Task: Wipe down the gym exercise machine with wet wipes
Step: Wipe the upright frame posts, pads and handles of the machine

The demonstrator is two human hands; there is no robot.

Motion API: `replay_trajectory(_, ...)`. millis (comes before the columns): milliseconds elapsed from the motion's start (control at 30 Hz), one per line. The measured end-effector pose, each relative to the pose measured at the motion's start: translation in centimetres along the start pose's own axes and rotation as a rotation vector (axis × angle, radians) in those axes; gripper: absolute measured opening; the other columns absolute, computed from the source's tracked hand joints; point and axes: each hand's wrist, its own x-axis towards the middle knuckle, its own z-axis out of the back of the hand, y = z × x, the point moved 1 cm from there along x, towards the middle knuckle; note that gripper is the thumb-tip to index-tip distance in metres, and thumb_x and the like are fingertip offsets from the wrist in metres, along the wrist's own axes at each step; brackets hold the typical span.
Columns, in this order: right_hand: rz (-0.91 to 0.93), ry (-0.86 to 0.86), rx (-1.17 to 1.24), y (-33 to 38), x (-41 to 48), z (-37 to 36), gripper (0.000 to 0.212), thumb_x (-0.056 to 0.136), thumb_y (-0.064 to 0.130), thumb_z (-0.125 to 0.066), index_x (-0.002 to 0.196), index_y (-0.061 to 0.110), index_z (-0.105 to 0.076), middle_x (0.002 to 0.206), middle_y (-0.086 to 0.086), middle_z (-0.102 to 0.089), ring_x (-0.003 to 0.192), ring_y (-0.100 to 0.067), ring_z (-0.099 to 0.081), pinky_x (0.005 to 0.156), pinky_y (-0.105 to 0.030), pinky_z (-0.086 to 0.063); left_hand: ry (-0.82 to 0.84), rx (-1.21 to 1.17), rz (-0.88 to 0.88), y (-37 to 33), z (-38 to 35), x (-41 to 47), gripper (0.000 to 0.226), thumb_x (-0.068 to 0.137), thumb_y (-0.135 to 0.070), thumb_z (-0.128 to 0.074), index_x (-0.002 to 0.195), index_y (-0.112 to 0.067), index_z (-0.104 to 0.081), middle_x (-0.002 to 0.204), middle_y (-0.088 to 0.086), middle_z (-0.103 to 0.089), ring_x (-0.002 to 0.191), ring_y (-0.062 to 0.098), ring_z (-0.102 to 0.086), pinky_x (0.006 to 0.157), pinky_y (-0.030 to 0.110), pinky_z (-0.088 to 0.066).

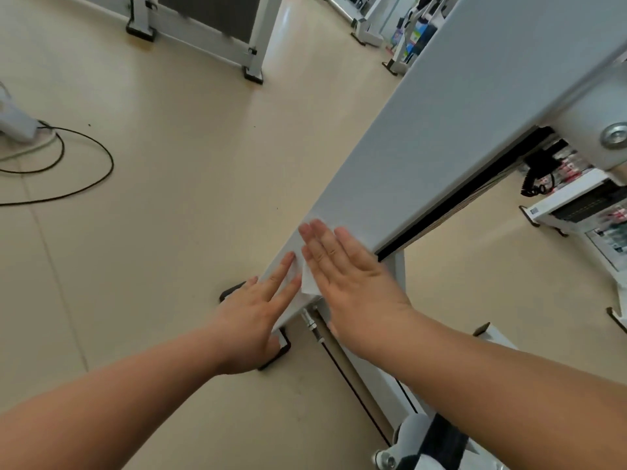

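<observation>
Flat and white, the wet wipe (307,279) lies creased near the lower end of the pale grey machine panel (441,130), pressed by the right hand's (353,283) straight fingers; left hand (251,320) rests flat beside it, grasping nothing

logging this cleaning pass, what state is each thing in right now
wet wipe: spread flat on the machine panel, under the right hand
right hand: fingers straight, pressing the wet wipe
left hand: fingers straight, touching the machine panel beside the wet wipe
machine panel: upright, touched near its lower end
black cable: loose loops on the floor
</observation>
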Motion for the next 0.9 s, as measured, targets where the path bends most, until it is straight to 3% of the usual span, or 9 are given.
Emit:
replay_trajectory(67, 0.054, 0.054, -0.074, 2.0, 1.1, -1.2, 0.086, 0.106, 0.047, -0.018, 0.148, -0.011, 0.029, 0.145, -0.040, 0.046, 0.139, -0.053, 0.042, 0.112, -0.060, 0.031, 0.104, 0.091, 0.054, 1.5, -0.9, -0.3, 0.096, 0.093, -0.036, -0.050, 0.158, -0.027, 0.021, 0.147, -0.005, 0.057, 0.156, 0.017, 0.007, 0.121, 0.034, 0.010)
replay_trajectory(167, 0.152, 0.103, -0.197, 4.4, 2.8, -2.5, 0.081, 0.108, 0.044, -0.015, 0.149, -0.013, 0.027, 0.151, -0.041, 0.038, 0.142, -0.055, 0.035, 0.120, -0.059, 0.018, 0.295, 0.213, 0.157, 3.8, -2.0, -0.7, 0.093, 0.095, -0.041, -0.051, 0.161, -0.023, 0.012, 0.154, 0.001, 0.049, 0.156, 0.019, 0.012, 0.125, 0.045, 0.006)
replay_trajectory(367, 0.341, 0.163, -0.356, 9.5, 6.9, -5.2, 0.087, 0.108, 0.054, -0.025, 0.157, -0.006, 0.015, 0.163, -0.030, 0.024, 0.151, -0.049, 0.022, 0.122, -0.058, 0.013, 0.541, 0.269, 0.248, 6.3, -5.7, -1.4, 0.092, 0.097, -0.038, -0.052, 0.161, -0.018, 0.011, 0.162, 0.004, 0.035, 0.156, 0.021, 0.013, 0.124, 0.056, 0.005)
replay_trajectory(600, 0.499, 0.248, -0.428, 10.7, 9.1, -5.5, 0.082, 0.109, 0.051, -0.019, 0.157, -0.005, 0.015, 0.166, -0.027, 0.020, 0.155, -0.042, 0.017, 0.124, -0.052, 0.008, 0.693, 0.331, 0.235, 8.1, -8.8, -0.9, 0.086, 0.098, -0.034, -0.048, 0.161, -0.020, 0.008, 0.166, 0.000, 0.027, 0.157, 0.023, 0.008, 0.123, 0.060, 0.001)
replay_trajectory(767, 0.412, 0.216, -0.427, 8.4, 9.4, -4.6, 0.082, 0.109, 0.047, -0.024, 0.155, -0.008, 0.017, 0.164, -0.030, 0.024, 0.153, -0.046, 0.020, 0.122, -0.055, 0.011, 0.731, 0.375, 0.237, 9.1, -10.6, 0.8, 0.083, 0.098, -0.032, -0.048, 0.162, -0.024, 0.005, 0.167, 0.001, 0.022, 0.157, 0.026, 0.005, 0.122, 0.063, -0.001)
replay_trajectory(900, 0.445, 0.236, -0.412, 12.2, 11.5, -6.4, 0.080, 0.109, 0.049, -0.019, 0.157, -0.006, 0.013, 0.165, -0.029, 0.021, 0.153, -0.046, 0.018, 0.122, -0.056, 0.010, 0.842, 0.403, 0.365, 10.8, -11.5, 0.6, 0.082, 0.095, -0.027, -0.046, 0.161, -0.030, 0.002, 0.168, 0.004, 0.022, 0.155, 0.038, 0.007, 0.118, 0.067, -0.012)
